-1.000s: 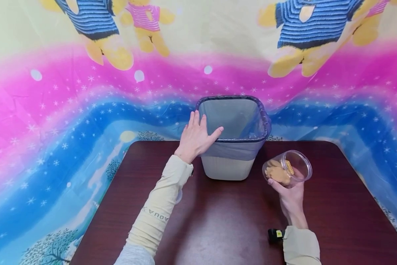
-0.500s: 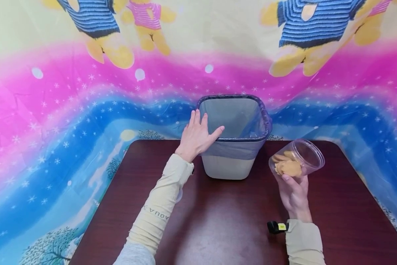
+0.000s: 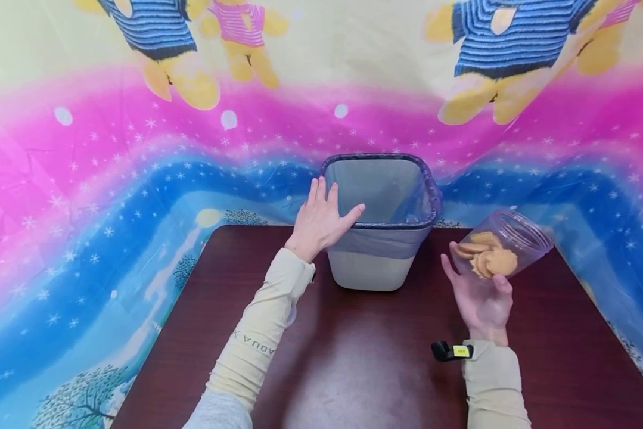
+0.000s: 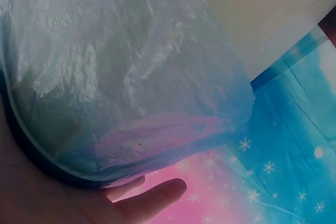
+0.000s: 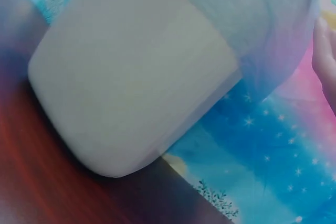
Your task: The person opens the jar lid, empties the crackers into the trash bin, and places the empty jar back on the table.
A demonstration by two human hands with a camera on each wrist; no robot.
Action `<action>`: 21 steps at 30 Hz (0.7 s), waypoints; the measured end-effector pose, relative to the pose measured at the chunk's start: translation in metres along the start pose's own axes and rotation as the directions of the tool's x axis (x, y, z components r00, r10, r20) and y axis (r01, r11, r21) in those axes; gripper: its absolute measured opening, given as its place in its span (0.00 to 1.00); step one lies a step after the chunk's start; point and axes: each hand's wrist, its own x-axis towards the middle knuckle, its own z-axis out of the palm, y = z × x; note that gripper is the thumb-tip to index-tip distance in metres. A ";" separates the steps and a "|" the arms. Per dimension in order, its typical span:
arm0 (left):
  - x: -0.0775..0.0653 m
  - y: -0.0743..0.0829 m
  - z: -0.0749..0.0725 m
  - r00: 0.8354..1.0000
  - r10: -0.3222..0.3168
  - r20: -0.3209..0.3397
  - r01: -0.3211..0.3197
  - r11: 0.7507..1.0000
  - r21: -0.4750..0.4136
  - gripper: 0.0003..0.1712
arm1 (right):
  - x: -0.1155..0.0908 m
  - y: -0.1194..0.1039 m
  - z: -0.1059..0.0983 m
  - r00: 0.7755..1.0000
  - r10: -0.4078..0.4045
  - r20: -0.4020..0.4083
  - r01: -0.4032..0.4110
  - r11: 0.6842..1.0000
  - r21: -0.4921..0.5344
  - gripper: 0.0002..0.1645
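My left hand (image 3: 318, 223) lies with straight, spread fingers against the left rim of a pale trash can (image 3: 372, 271). In the left wrist view its palm and fingers (image 4: 155, 200) are at the dark rim of the can's thin plastic liner (image 4: 105, 77). To the right of the can, my right hand (image 3: 482, 301) holds a clear plastic jar (image 3: 527, 238) above the table. Several round tan cookies (image 3: 500, 262) lie inside it. The jar is tilted, its open mouth toward the upper right. The right wrist view shows the can's side, but not the jar.
The can stands near the back of a dark red-brown table (image 3: 353, 357). A patterned cloth (image 3: 278, 125) hangs behind. A clear rounded edge (image 3: 291, 316) shows beside my left forearm, which hides the rest. A black strap-on device (image 3: 450, 351) sits at my right wrist.
My right hand has lifted the jar up and to the right, turning its mouth further toward the right. The cookies have shifted inside. The left hand stays at the can's rim.
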 end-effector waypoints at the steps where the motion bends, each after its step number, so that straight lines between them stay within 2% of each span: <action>1: 0.000 0.000 0.000 1.000 -0.002 0.000 0.002 1.000 0.002 0.52 | 0.001 -0.001 0.000 1.000 -0.001 -0.003 0.001 1.000 0.009 0.34; 8: 0.001 0.000 0.000 1.000 0.000 0.004 0.000 1.000 0.010 0.52 | 0.008 -0.003 0.002 0.996 -0.026 -0.087 0.035 0.995 0.098 0.36; 15: 0.000 -0.001 -0.001 1.000 -0.005 0.005 0.005 1.000 0.003 0.52 | 0.016 -0.003 0.004 0.978 -0.046 -0.201 0.082 0.981 0.174 0.37; 21: 0.000 0.000 -0.001 1.000 -0.008 0.014 0.009 1.000 -0.007 0.52 | 0.025 -0.004 0.005 0.976 -0.047 -0.213 0.088 0.978 0.187 0.40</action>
